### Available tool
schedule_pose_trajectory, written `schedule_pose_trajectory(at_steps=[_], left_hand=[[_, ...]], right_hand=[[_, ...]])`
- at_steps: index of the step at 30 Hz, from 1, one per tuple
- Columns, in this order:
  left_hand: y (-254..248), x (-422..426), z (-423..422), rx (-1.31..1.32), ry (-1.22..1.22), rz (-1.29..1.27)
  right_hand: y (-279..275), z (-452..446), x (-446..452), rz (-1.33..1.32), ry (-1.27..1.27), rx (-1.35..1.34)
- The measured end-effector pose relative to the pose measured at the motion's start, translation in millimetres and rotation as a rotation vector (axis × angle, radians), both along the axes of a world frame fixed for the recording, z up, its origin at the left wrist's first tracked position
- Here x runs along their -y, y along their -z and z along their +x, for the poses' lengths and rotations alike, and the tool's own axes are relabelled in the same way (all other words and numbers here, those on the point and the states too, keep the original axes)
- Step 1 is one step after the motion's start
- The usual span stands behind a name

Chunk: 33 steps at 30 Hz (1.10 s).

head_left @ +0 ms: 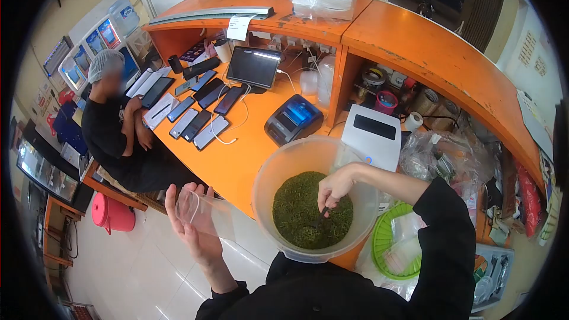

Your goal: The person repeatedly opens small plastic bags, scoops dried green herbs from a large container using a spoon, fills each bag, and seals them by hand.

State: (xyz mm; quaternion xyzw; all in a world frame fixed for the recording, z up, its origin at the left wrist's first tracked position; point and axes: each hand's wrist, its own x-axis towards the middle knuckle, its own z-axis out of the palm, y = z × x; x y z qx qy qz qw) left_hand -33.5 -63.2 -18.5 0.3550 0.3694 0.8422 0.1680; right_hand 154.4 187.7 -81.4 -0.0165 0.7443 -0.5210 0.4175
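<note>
A large translucent plastic tub (266, 166) stands in front of my body, partly filled with a finely chopped green mass (302, 198). My right hand (335, 188) reaches over its rim, fingers closed round the dark handle of a spoon (322, 218); the spoon's head is sunk in the green stuff and mostly hidden. To the left of the tub, apart from it, my left hand (198, 225) holds up a clear plastic container (208, 216), thin-walled and see-through, with fingers behind and around it. Whether anything lies inside that container is hard to make out.
Several phones (194, 124), a tablet (253, 66) and a black printer (294, 120) lie on the orange counter. A white device (372, 136) borders the tub. Right of it sits a green basket (382, 243) with plastic packs. A person in a hair net (106, 112) sits at left.
</note>
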Motion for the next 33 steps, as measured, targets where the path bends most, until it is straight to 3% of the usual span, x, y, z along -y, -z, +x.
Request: schedule_pose_trajectory(at_steps=[9,12,18,24,27,29,30,33], left_hand=[[-2,-10,0,-0.107,0.027,-0.028],[-2,-19,-2,-0.288,-0.012,-0.131],[-7,-39,2,-0.979,-0.074,-0.397],[-23,-68,30,-1.281,0.002,-0.385],[-24,-82,47,-1.319,0.079,-0.376],[-23,-89,55,-1.151,0.205,-0.409],[-23,-93,57,-1.066,0.265,-0.423],[-5,-107,53,-0.499,0.606,-0.356]], right_hand=[[-42,5,-2,0.081,0.144,-0.159],[-77,9,-5,0.138,0.23,-0.28],[-136,36,-10,0.283,0.448,-0.474],[-135,58,-12,0.439,0.558,-0.436],[-133,61,-1,0.492,0.595,-0.454],[-132,65,10,0.579,0.658,-0.526],[-119,68,13,0.698,0.6,-0.836],[-139,70,57,1.364,0.444,-1.164]])
